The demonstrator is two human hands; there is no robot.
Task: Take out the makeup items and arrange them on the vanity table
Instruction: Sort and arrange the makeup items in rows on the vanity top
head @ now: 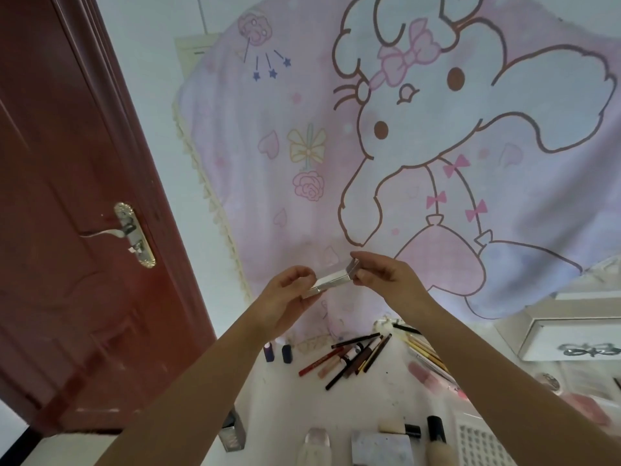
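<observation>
Both hands are raised above the white vanity table [285, 398], sharing one small silvery box [331, 280]. My left hand [285, 297] grips its lower left end. My right hand [383, 275] pinches the open flap at its upper right end. On the table below lie several pencils and lip liners [356, 358] fanned out, two small dark blue bottles [277, 353], a pink tube [420, 373] and gold-coloured pens [423, 348]. Near the front edge lie a grey box [233, 432], a clear-capped bottle [316, 442], a marbled compact [383, 447] and a black-tipped brush [437, 435].
A dark red door [67, 230] with a metal handle [131, 232] stands at the left. A pink cartoon-rabbit cloth [369, 146] hangs behind the table. A white drawer unit [571, 338] sits at the right, with a white slotted tray [480, 442] in front of it.
</observation>
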